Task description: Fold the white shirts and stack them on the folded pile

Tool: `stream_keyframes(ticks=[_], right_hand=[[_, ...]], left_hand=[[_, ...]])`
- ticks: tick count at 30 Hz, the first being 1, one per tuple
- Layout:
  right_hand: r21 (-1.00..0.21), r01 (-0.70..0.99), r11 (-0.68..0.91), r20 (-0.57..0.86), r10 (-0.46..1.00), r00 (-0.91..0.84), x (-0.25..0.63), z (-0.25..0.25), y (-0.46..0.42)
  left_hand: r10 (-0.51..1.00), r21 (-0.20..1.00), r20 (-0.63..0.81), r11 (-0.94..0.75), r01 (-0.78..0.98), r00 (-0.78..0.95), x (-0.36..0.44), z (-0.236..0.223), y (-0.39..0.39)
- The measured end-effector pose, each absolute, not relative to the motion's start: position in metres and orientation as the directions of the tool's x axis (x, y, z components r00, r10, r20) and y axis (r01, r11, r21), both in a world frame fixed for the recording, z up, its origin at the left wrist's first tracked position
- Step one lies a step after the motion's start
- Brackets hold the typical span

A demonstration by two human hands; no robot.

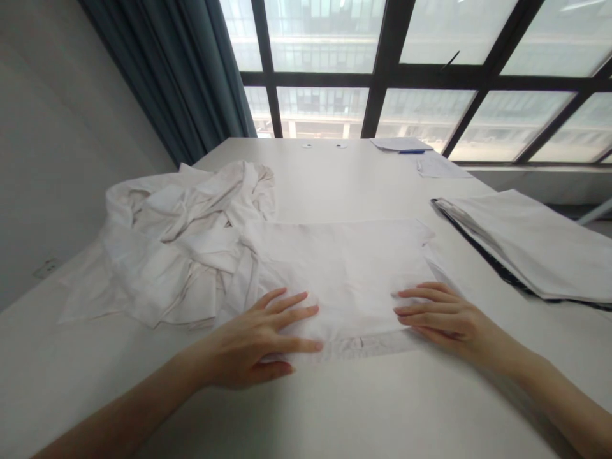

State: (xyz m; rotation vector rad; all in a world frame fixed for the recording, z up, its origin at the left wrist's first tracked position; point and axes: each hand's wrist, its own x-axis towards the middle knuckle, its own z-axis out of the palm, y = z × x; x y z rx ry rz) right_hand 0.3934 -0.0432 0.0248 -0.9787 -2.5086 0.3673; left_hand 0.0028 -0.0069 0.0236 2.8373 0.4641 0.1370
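Note:
A white cloth garment (344, 274), folded into a rough rectangle, lies flat on the white table in front of me. My left hand (258, 338) rests on its near left corner, fingers spread and flat. On the right edge lies my right hand (440, 315), its fingers stretched out over the fabric. Neither hand grips anything. Along the near edge runs a band with a small dark slit, perhaps a buttonhole. At the left, a crumpled heap of white garments (182, 236) touches or overlaps the folded one; I cannot tell which.
To the right, a stack of folded white cloth (535, 245) lies on something dark. Papers (399, 144) and a blue pen (412, 152) are at the table's far right. Two small round fittings sit near the far edge. Beyond are a dark curtain (176, 70) and windows.

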Motion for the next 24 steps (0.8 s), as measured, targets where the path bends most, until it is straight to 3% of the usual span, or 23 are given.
stream_keyframes(ticks=[11,18,24], right_hand=[[-0.604,0.581,0.546,0.222,0.815,-0.535,0.398,0.028,-0.046],[-0.551,0.636,0.541,0.286,0.838,-0.465,0.404,0.024,-0.042],[-0.582,0.628,0.517,0.218,0.843,-0.492,0.402,0.020,-0.042]], left_hand=[[0.363,0.279,0.054,-0.900,0.335,0.930,0.000,0.017,-0.003],[0.488,0.171,0.095,-0.867,0.468,0.868,-0.006,0.007,0.004],[0.541,0.135,0.114,-0.839,0.527,0.833,-0.004,0.006,0.004]])
